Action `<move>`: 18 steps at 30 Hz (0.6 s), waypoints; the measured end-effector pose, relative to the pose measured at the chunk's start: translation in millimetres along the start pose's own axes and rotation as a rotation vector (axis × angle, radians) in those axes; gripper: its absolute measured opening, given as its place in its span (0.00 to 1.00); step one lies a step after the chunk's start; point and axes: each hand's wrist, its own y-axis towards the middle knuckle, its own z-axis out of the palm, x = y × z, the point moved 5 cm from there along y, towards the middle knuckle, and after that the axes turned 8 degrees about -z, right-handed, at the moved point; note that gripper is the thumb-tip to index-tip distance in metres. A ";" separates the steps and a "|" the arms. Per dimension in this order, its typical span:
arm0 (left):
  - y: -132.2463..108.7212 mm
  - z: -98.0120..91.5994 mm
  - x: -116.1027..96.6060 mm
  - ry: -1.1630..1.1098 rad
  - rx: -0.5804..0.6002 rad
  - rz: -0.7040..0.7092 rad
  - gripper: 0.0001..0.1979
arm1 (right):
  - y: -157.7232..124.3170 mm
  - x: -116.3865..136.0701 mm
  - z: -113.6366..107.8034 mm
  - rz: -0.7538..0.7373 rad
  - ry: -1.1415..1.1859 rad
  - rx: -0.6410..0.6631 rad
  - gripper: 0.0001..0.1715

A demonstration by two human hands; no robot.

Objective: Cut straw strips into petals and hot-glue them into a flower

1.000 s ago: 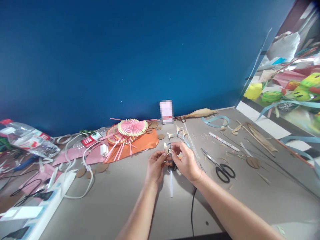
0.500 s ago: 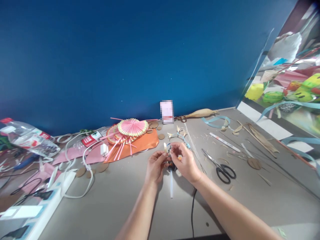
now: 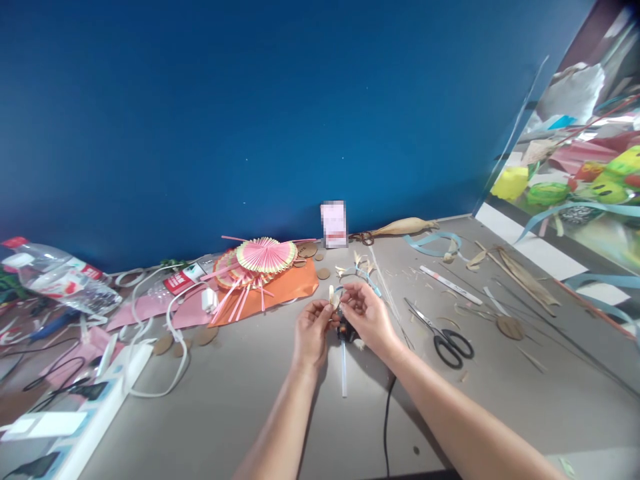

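My left hand [image 3: 311, 328] and my right hand [image 3: 369, 315] meet over the middle of the grey table [image 3: 240, 413]. Together they pinch a small pale strip piece [image 3: 333, 296] between their fingertips. Just under the hands lies a glue gun [image 3: 345, 333] with a clear glue stick [image 3: 343, 370] sticking out toward me and a black cord [image 3: 385, 420] running to the near edge. A thin blue ribbon loop [image 3: 367, 279] lies just beyond my right fingers.
Black scissors [image 3: 443, 337] lie to the right. A pink folded paper fan [image 3: 265, 257] rests on orange paper [image 3: 280, 287] behind the hands. At the left are a white power strip [image 3: 95, 407], white cables and a plastic bottle [image 3: 55, 277]. Straw strips and cardboard discs are scattered at right.
My right hand has shifted slightly left and up, closer to the left fingertips. The left hand has barely moved.
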 end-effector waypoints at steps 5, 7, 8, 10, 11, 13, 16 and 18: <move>-1.0 -1.5 -0.7 0.019 -0.004 0.050 0.11 | -3.9 -9.5 4.6 0.111 -0.035 0.043 0.07; -1.5 -1.1 -0.4 0.031 -0.003 0.043 0.11 | -4.3 -10.4 5.6 0.107 -0.069 0.042 0.07; -1.7 -1.1 -0.3 0.034 -0.008 0.035 0.11 | -4.3 -10.8 5.6 0.110 -0.081 0.039 0.07; -2.1 -1.0 -0.2 0.033 -0.023 0.010 0.12 | -3.8 -10.7 4.8 0.117 -0.093 0.031 0.07; -2.2 -0.9 -0.1 0.032 -0.029 -0.007 0.12 | -3.4 -9.6 4.1 0.113 -0.093 0.031 0.06; -2.4 -0.2 0.0 0.030 -0.033 -0.043 0.13 | -2.3 -5.3 2.9 0.084 -0.083 0.052 0.06; -2.8 1.5 -0.1 0.019 -0.018 -0.080 0.12 | -1.2 2.2 2.7 0.034 -0.055 0.123 0.05; -3.2 2.9 -0.6 0.017 0.000 -0.082 0.11 | -0.9 5.0 2.3 0.016 -0.075 0.156 0.05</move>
